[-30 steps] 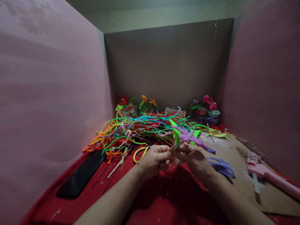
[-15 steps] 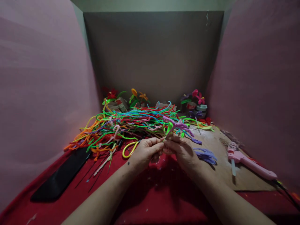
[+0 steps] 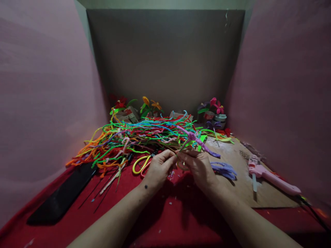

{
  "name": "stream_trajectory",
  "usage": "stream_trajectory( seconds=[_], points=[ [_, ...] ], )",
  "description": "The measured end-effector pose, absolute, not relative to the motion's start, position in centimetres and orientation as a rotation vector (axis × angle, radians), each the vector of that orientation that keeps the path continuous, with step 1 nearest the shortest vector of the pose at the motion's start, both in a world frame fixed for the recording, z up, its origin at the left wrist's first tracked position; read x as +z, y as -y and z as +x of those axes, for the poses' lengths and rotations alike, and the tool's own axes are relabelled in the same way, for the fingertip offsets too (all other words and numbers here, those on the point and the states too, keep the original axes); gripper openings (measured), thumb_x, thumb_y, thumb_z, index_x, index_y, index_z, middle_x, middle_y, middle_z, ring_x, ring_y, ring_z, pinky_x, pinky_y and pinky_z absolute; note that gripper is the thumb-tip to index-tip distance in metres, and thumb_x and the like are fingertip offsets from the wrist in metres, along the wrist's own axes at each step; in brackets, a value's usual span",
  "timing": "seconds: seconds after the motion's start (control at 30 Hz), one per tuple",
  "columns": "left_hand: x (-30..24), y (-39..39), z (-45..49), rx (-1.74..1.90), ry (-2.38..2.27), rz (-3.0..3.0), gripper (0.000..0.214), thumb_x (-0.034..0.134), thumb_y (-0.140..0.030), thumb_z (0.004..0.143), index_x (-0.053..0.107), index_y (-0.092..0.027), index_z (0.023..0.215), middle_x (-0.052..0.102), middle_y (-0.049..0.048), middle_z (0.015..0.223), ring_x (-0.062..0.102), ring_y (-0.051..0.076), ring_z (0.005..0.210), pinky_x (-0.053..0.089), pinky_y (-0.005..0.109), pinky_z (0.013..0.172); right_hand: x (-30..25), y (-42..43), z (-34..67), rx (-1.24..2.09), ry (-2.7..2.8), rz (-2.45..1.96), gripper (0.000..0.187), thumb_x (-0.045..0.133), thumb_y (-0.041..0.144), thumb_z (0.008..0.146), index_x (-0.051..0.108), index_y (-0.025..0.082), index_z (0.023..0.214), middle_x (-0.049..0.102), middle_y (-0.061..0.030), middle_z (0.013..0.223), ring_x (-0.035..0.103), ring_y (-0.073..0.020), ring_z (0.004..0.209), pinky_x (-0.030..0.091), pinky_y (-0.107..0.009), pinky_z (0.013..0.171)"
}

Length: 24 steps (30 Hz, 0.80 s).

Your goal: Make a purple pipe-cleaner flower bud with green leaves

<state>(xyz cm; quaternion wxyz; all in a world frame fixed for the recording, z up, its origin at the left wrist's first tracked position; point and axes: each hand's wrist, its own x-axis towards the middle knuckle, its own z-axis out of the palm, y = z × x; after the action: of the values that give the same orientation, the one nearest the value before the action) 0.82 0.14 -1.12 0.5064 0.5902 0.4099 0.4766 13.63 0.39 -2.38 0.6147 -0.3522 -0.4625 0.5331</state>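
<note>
Both hands meet at the middle, above the red cloth, with fingertips pinched close together. My right hand (image 3: pixel 198 167) is closed on the stem of a purple pipe-cleaner flower (image 3: pixel 192 137), whose petals stick up and out to the right. My left hand (image 3: pixel 161 167) is closed too, its thumb and finger pinching the lower end of the same stem; the exact grip is partly hidden. A bright green leaf-like piece (image 3: pixel 202 142) shows just behind the flower. Beside my left hand lie yellow-handled scissors (image 3: pixel 139 165). Loose purple pipe cleaners (image 3: pixel 224 170) lie right of my right hand.
A large heap of coloured pipe cleaners (image 3: pixel 155 129) spreads across the back. A black phone-like slab (image 3: pixel 60 196) lies left. A pink glue gun (image 3: pixel 271 177) rests on a cardboard sheet (image 3: pixel 240 193) at right, its cord trailing off. Finished flowers (image 3: pixel 217 106) stand behind, near a jar (image 3: pixel 220 119).
The purple flower has turned in my fingers, its petals now spreading flatter and lower right. The green piece shows right of the stem instead of left. Both hands stay pinched together.
</note>
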Motion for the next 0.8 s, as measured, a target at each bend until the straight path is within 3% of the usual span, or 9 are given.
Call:
stream_trajectory(
  seconds=[0.1, 0.43, 0.63, 0.8],
  points=[
    [-1.17, -0.23, 0.70, 1.154, -0.948, 1.371, 0.028, 0.061, -0.038, 0.072, 0.051, -0.015, 0.061, 0.041, -0.0068, 0.047, 0.032, 0.004, 0.042, 0.025, 0.018, 0.042, -1.96, -0.17, 13.64, 1.277, 1.097, -0.806, 0.019, 0.072, 0.033, 0.063, 0.072, 0.017, 0.073, 0.062, -0.0018, 0.064, 0.051, -0.0149, 0.063, 0.041, -0.029, 0.064],
    [-1.18, -0.66, 0.22, 1.161, -0.903, 1.274, 0.027, 0.062, -0.036, 0.071, 0.049, -0.015, 0.062, 0.041, -0.0075, 0.047, 0.029, 0.002, 0.039, 0.020, 0.017, 0.040, -1.61, -0.53, 14.30, 1.557, 1.073, -0.752, 0.017, 0.066, 0.033, 0.066, 0.065, 0.018, 0.059, 0.049, 0.0029, 0.047, 0.034, -0.0081, 0.042, 0.026, -0.024, 0.045],
    [-1.16, -0.58, 0.23, 1.170, -0.917, 1.277, 0.030, 0.064, -0.038, 0.069, 0.049, -0.014, 0.059, 0.042, -0.0069, 0.047, 0.030, 0.002, 0.039, 0.021, 0.016, 0.040, -1.76, -0.88, 14.30, 1.528, 1.141, -0.741, 0.025, 0.067, 0.035, 0.065, 0.073, 0.017, 0.082, 0.048, 0.0037, 0.045, 0.029, -0.0064, 0.040, 0.023, -0.023, 0.044],
    [-1.26, -0.72, 0.17, 1.101, -0.934, 1.274, 0.030, 0.062, -0.040, 0.070, 0.049, -0.014, 0.062, 0.044, -0.0071, 0.047, 0.031, 0.001, 0.036, 0.020, 0.015, 0.037, -1.91, -0.73, 14.51, 1.413, 1.217, -0.850, 0.031, 0.067, 0.038, 0.067, 0.073, 0.017, 0.090, 0.047, 0.0040, 0.044, 0.027, -0.0062, 0.042, 0.022, -0.022, 0.044]
  ],
)
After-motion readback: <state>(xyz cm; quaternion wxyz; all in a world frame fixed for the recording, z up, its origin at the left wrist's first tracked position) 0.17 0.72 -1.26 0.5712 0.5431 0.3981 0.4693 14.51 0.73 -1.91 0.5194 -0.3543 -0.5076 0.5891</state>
